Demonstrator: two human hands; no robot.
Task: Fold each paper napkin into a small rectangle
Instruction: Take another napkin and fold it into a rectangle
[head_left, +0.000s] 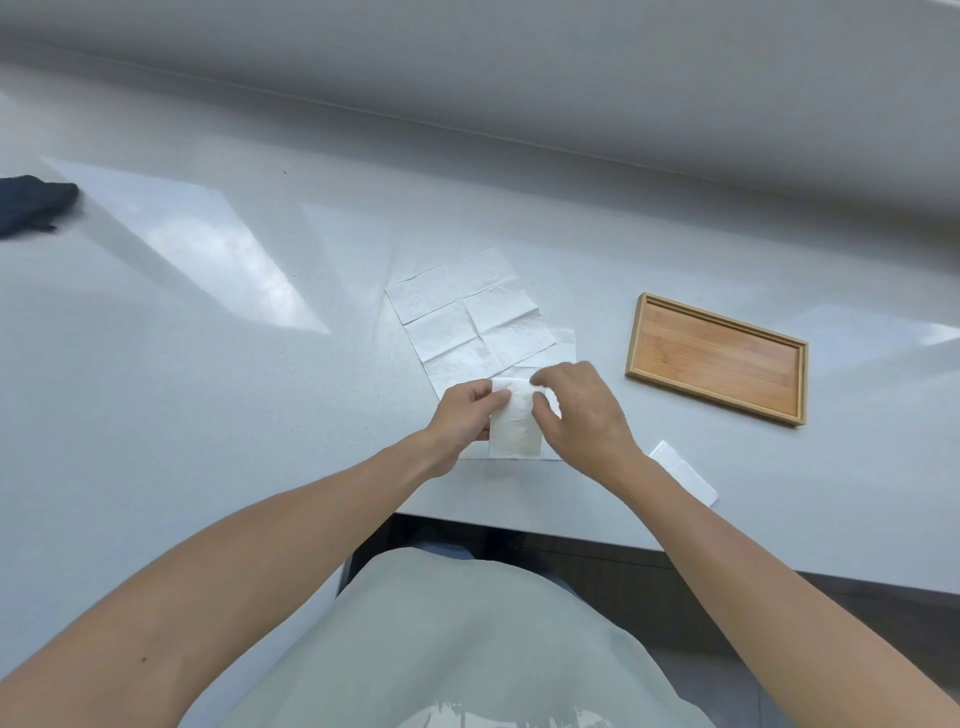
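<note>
A white paper napkin folded to a narrow rectangle (515, 428) is held just above the table near its front edge. My left hand (464, 410) pinches its upper left edge and my right hand (576, 408) pinches its upper right corner. Behind the hands an unfolded, creased napkin (467, 312) lies flat, with another flat sheet (558, 351) partly under it. A small folded napkin (685, 474) lies to the right of my right forearm.
An empty wooden tray (717, 358) sits on the pale grey table (208, 389) to the right of the napkins. A dark cloth item (31, 205) lies at the far left edge. The table's front edge (571, 535) runs just below my wrists.
</note>
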